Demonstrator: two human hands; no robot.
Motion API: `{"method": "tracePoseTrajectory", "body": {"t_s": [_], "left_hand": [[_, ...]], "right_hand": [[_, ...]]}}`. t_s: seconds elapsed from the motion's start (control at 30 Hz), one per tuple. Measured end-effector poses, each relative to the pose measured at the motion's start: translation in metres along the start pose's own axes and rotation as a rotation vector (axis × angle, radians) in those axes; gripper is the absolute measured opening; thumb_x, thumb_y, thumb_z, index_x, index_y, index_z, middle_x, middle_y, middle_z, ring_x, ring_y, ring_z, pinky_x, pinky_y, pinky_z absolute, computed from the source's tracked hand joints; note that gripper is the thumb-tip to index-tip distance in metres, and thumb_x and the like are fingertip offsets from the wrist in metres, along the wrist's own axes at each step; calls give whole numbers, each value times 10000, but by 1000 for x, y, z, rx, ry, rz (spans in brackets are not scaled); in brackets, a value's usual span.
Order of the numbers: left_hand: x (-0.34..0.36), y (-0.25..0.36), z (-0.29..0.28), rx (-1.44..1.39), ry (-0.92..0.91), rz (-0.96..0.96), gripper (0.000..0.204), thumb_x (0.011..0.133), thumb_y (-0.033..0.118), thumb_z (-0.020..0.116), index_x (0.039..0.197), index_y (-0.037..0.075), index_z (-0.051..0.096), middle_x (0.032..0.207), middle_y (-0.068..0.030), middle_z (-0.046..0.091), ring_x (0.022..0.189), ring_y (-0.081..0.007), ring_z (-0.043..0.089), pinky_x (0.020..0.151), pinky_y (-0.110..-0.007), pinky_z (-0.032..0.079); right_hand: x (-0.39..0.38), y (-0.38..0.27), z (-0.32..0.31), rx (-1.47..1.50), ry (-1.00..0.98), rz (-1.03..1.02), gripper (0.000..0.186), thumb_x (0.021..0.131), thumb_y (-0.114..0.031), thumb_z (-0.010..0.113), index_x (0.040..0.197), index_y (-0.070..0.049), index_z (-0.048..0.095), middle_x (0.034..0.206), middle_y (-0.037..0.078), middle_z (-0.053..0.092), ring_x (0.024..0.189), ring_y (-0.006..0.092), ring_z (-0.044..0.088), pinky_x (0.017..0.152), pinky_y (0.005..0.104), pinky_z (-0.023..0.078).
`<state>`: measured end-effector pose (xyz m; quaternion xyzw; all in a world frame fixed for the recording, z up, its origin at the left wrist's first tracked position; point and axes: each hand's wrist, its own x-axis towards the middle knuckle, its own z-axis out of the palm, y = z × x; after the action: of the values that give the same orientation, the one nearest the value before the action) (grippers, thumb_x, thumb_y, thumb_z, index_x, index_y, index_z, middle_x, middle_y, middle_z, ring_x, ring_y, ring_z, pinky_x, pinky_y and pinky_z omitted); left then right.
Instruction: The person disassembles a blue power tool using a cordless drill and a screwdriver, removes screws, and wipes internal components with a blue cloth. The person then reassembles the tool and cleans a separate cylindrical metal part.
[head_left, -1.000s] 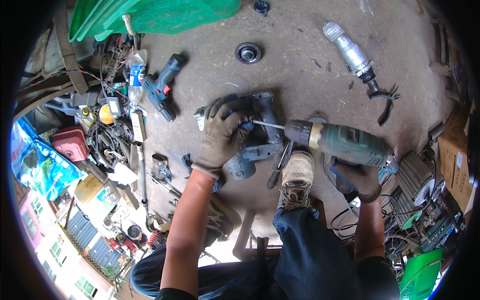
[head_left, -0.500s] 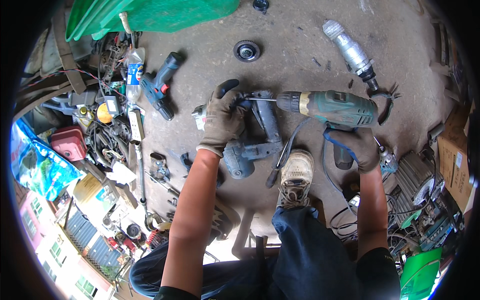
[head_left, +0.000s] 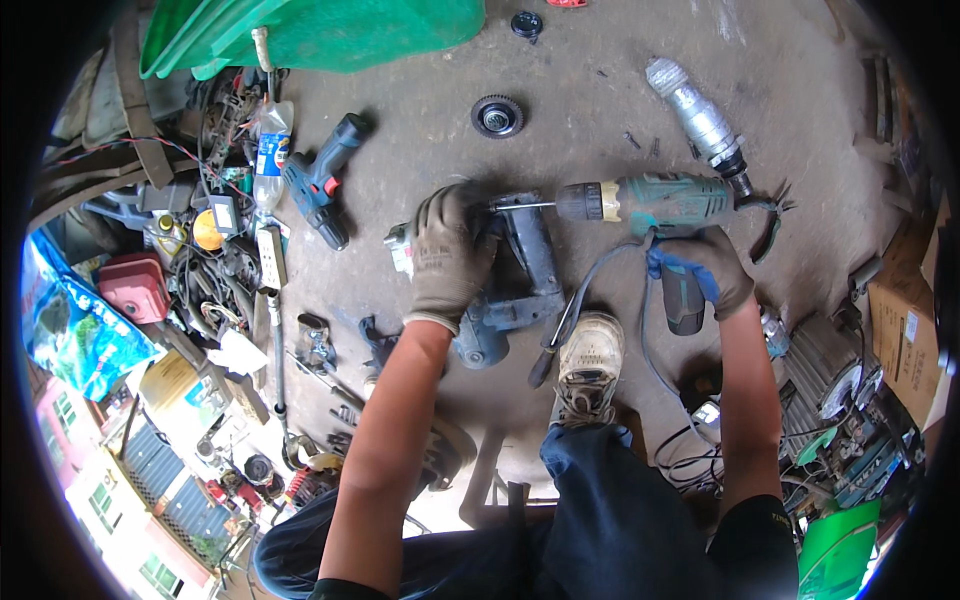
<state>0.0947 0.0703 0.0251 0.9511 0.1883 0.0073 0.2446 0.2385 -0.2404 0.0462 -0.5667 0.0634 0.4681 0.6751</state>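
My right hand (head_left: 705, 268), in a grey-brown glove with blue on the palm side, is closed round the handle of a green corded drill (head_left: 672, 205). The drill lies level, its chuck toward the left. A thin metal bit runs from the chuck to the upper end of a dark blue power tool body (head_left: 535, 245) with a loop-shaped handle. My gloved left hand (head_left: 445, 255) is wrapped over that body's left end, fingertips blurred. Whether the bit's tip sits in a screw is hidden by the hand. A screwdriver (head_left: 541, 367) lies beside my shoe.
A blue cordless drill (head_left: 322, 180) and a plastic bottle (head_left: 271, 155) lie at left. Ahead are a toothed gear (head_left: 497, 117) and a silver gearbox-like tool part (head_left: 697, 112). A green plastic tub (head_left: 330, 35) stands far left; a cardboard box (head_left: 900, 325) and a motor lie right.
My left fingers have curled down over the tool body, where one was stretched out before. My right fingers now show wrapped round the drill handle, and the drill has tilted slightly.
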Motion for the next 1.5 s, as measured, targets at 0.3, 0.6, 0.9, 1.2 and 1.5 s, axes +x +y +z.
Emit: {"method": "tracePoseTrajectory", "body": {"t_s": [0.3, 0.6, 0.9, 1.2, 1.5], "left_hand": [[-9, -3, 12, 141, 98, -1, 481, 816, 214, 714, 1275, 94, 629, 1252, -128, 664, 1290, -329, 547, 1196, -490, 294], [-9, 1, 9, 115, 83, -34, 461, 836, 233, 711, 1272, 108, 634, 1264, -118, 664, 1286, -333, 553, 1193, -475, 306], [-11, -3, 6, 39, 80, -2, 414, 841, 205, 681, 1253, 195, 652, 1300, -92, 645, 1299, -337, 540, 1194, -496, 298], [-9, -3, 10, -11, 149, -54, 399, 837, 181, 694, 1226, 111, 636, 1230, -134, 674, 1211, -357, 586, 1147, -471, 364], [-9, -1, 10, 27, 161, -43, 417, 835, 161, 678, 1244, 100, 626, 1239, -154, 669, 1216, -369, 590, 1141, -470, 379]], "right_hand": [[34, 11, -27, 25, -141, 87, 287, 898, -121, 709, 1146, 9, 648, 900, 101, 691, 776, 215, 680, 696, 358, 574], [51, 4, -41, -142, -149, 174, 303, 878, -145, 714, 1130, 10, 652, 926, 117, 700, 769, 220, 679, 714, 367, 570], [41, 12, -39, -108, -104, 80, 314, 865, -123, 722, 1144, -1, 646, 931, 89, 691, 795, 207, 679, 734, 360, 576], [52, 17, -31, -83, -136, 178, 277, 900, -100, 686, 1156, -5, 637, 948, 92, 701, 799, 213, 682, 735, 371, 577], [37, 13, 13, -580, 153, -147, 253, 869, -104, 749, 1097, -4, 702, 928, 35, 714, 769, 103, 638, 707, 265, 521]]}}
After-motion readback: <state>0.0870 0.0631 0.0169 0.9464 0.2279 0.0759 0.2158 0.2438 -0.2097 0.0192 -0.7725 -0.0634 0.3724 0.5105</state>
